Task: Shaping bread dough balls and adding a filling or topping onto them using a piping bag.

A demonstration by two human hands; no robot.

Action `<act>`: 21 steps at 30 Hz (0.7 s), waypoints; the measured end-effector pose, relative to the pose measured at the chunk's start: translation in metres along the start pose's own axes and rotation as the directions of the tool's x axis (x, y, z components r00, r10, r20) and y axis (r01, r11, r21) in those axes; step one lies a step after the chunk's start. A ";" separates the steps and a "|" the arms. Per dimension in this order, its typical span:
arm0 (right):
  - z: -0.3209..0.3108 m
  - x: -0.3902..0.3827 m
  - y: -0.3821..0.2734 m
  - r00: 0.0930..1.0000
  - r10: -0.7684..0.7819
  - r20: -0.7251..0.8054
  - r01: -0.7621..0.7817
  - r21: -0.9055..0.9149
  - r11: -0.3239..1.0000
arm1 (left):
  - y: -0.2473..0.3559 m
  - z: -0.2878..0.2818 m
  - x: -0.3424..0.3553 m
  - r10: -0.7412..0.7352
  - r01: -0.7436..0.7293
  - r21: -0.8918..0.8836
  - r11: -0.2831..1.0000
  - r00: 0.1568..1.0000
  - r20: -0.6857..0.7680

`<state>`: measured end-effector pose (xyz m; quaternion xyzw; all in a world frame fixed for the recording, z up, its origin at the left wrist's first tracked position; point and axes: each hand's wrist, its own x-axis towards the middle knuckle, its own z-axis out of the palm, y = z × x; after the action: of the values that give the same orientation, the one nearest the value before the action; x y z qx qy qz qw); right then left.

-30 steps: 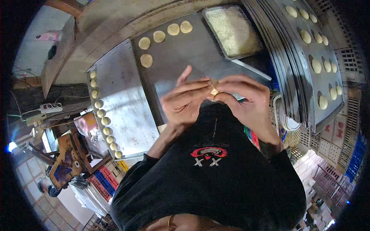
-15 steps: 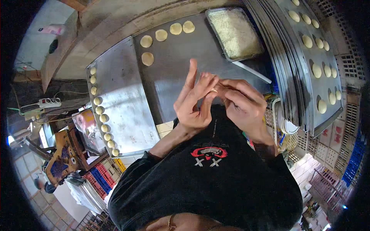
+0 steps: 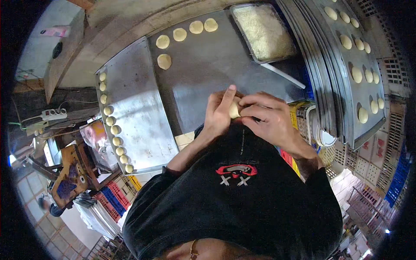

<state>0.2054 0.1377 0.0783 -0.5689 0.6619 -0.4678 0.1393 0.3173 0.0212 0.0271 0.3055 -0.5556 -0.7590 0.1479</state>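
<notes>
A piece of pale dough (image 3: 234,110) is held between my two hands, just in front of my chest. My left hand (image 3: 220,108) cups it from the left with the thumb up. The fingertips of my right hand (image 3: 269,115) pinch its right side. Several flattened dough rounds (image 3: 180,34) lie along the far left part of the dark metal tray (image 3: 190,86). A rectangular pan (image 3: 236,19) holding a pale, grated-looking filling (image 3: 264,34) stands at the tray's far right, with a white stick-like handle (image 3: 284,76) jutting out beneath it.
On the left, a second metal tray (image 3: 134,99) carries a column of small dough balls (image 3: 110,121). A stack of trays (image 3: 312,56) stands upright-looking at the right, its outermost tray bearing dough balls (image 3: 356,75). Plastic crates (image 3: 113,201) and a power strip (image 3: 54,114) are at the left.
Both hands have come down slightly and turned, and the dough between them now shows more plainly. My left fingers, spread before, have curled in around it.
</notes>
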 end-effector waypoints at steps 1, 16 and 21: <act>0.001 -0.003 0.001 1.000 0.015 0.008 -0.015 -0.021 1.000 | -0.001 0.000 0.001 -0.023 0.023 0.001 1.000 0.999 -0.024; -0.013 0.005 -0.018 0.999 0.019 0.029 -0.019 -0.003 1.000 | -0.020 -0.005 -0.004 0.147 -0.118 -0.377 0.919 0.988 0.048; -0.005 -0.006 -0.009 0.995 -0.084 -0.048 0.081 -0.054 0.995 | -0.001 0.012 -0.014 0.067 -0.083 -0.099 0.992 0.986 -0.155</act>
<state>0.2092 0.1460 0.0863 -0.5872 0.6531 -0.4699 0.0883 0.3208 0.0380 0.0321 0.3331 -0.5132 -0.7556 0.2340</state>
